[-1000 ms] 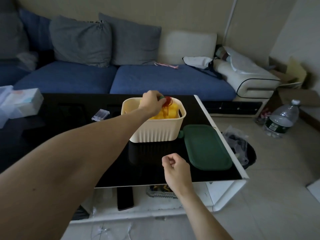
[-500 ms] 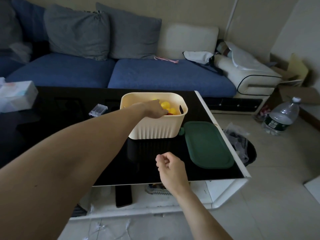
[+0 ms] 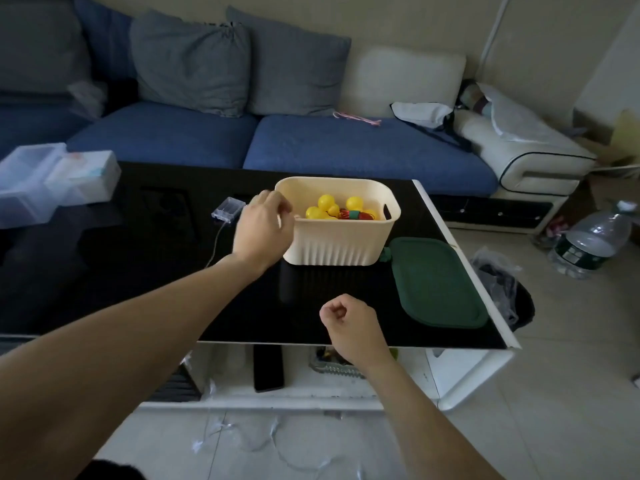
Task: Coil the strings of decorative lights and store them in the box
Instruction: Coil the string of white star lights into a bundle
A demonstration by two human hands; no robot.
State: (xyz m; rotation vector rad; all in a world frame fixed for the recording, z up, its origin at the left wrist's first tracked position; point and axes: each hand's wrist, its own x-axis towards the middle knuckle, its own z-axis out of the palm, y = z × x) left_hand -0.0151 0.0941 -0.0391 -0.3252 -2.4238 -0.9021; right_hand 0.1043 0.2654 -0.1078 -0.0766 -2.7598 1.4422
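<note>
A cream ribbed box sits on the black glossy table, holding a heap of yellow bulb lights with red wire among them. The left hand hangs at the box's left rim, fingers loosely curled; whether it touches the rim is hard to tell. Just beyond it lies a clear battery case with a thin wire trailing. The right hand is curled into an empty fist near the table's front edge. A green lid lies flat beside the box.

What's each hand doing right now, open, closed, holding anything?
Left hand: beside the cream box, fingers loosely curled; can't tell whether it holds anything.
Right hand: closed fist above the black table, holding nothing visible.
</note>
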